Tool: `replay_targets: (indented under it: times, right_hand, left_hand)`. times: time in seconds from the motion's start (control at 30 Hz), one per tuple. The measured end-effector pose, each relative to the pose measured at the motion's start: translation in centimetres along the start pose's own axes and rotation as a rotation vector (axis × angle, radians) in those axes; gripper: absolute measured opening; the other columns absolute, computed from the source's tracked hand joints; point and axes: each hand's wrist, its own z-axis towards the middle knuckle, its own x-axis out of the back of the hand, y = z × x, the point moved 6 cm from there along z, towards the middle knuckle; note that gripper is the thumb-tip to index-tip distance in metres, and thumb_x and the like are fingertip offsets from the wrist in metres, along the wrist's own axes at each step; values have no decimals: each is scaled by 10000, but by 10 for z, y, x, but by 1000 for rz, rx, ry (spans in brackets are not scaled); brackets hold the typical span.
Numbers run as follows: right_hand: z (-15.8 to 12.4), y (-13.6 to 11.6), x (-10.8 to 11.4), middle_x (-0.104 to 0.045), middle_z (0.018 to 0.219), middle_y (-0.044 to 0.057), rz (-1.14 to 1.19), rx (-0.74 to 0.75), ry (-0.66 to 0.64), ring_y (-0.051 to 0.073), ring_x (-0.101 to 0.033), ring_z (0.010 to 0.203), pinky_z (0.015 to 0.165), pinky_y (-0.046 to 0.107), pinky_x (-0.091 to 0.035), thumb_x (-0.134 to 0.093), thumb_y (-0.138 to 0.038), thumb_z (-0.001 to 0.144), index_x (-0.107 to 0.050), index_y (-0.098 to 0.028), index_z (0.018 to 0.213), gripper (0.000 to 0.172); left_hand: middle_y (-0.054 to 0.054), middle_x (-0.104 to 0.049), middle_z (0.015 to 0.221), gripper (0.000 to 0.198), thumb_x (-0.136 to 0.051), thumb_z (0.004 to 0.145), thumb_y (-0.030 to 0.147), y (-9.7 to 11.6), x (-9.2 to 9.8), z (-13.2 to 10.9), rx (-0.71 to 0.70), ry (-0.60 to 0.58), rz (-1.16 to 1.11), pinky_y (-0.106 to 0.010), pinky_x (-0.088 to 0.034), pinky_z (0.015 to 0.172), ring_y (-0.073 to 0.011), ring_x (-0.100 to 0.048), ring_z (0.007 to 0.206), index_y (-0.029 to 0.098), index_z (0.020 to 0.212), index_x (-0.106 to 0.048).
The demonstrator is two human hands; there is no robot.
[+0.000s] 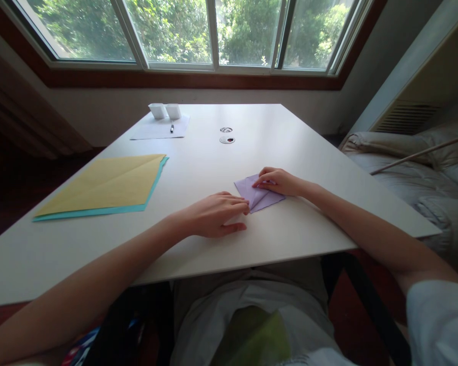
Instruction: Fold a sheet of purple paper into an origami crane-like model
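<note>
A small folded piece of lilac paper (256,195) lies on the white table (275,152) in front of me. My left hand (213,214) rests on the table at the paper's left corner, fingers stretched out and pressing its edge. My right hand (278,182) lies on top of the paper's upper right part, fingers curled down and pressing a fold flat. Neither hand lifts the paper off the table.
A stack of yellow paper (107,183) over teal paper (99,209) lies at the left. Farther back are a white sheet (156,131) with a pen (171,128), two small white boxes (165,110) and two round cable ports (226,135). A cushioned seat (416,173) stands at right.
</note>
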Motion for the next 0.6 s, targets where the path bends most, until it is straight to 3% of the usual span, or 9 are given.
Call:
replay_targets:
  times: [0.23,0.4,0.6]
  right_hand:
    - [0,2,-1,-567,942,72,2,6,-2,133,-563,789,728,247,-447,-485,-299,866,-689,-208,985,254]
    - [0,2,0,-564,937,70,5,4,-3,134,-560,786,727,252,-448,-495,-312,861,-688,-212,984,250]
    - [0,4,0,-565,925,73,21,5,31,142,-565,788,713,260,-452,-521,-342,842,-700,-205,940,246]
  left_hand:
    - [-90,-567,1212,295,-406,905,313,-3,-2,0,-10,22,28,-344,-371,937,-211,-530,1106,219,1161,-519]
    - [-111,-545,1234,288,-403,904,336,-1,-4,0,-20,26,63,-365,-385,932,-230,-523,1113,209,1100,-571]
    - [-171,-409,1364,280,-418,893,347,4,-9,4,-34,64,-23,-389,-364,982,-261,-448,1203,149,1031,-561]
